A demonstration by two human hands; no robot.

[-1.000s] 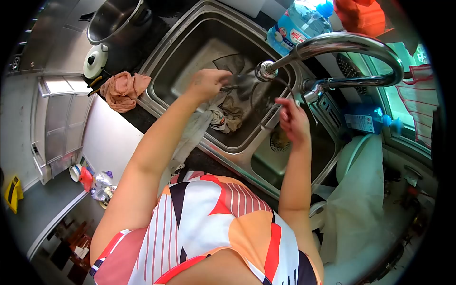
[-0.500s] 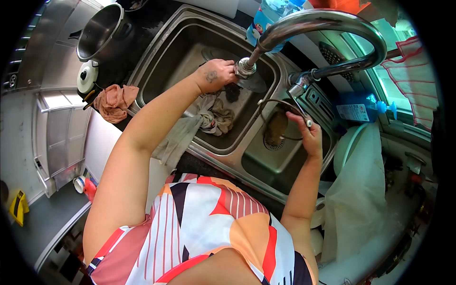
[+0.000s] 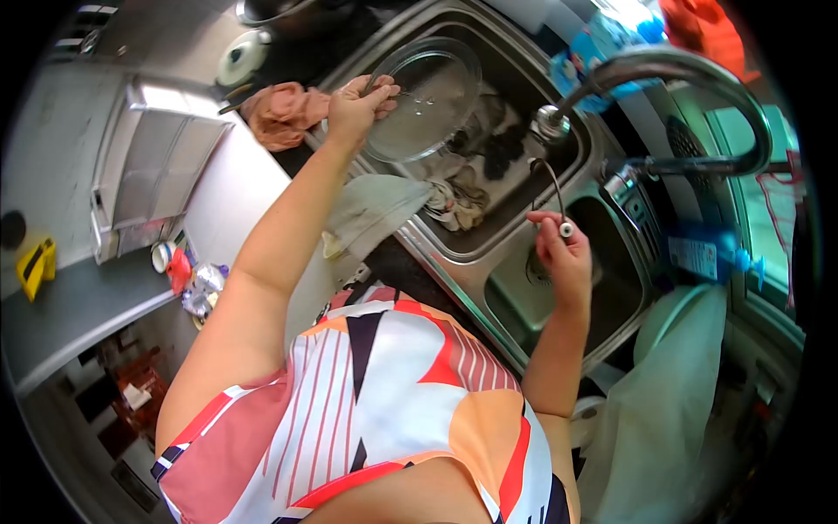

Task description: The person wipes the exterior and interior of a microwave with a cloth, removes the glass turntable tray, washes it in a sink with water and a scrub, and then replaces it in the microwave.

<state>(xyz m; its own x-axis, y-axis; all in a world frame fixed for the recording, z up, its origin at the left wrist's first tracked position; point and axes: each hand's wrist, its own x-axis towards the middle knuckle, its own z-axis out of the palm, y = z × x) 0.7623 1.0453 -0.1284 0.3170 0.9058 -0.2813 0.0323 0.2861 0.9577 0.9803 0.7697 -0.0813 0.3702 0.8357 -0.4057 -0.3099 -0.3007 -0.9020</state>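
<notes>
My left hand (image 3: 360,106) grips the rim of a round transparent glass lid (image 3: 428,96), raised over the left part of the large sink basin. Over the small basin, my right hand (image 3: 563,249) pinches a thin dark ring-shaped band (image 3: 553,179) with a small white knob near the fingers. Wadded cloths (image 3: 458,199) lie in the large basin, beside a dark scrubber-like lump (image 3: 504,150). A pale cloth (image 3: 375,208) hangs over the front edge of the sink.
The curved faucet (image 3: 672,65) arches over the sink from the right. A pink cloth (image 3: 284,113) and a white lid (image 3: 243,58) lie at the left. Blue bottle (image 3: 703,253) and a plastic-covered round item (image 3: 668,349) are on the right.
My left hand has moved from under the faucet to the left, lifting the glass lid out of the basin. My right hand still holds the dark band. The view has shifted.
</notes>
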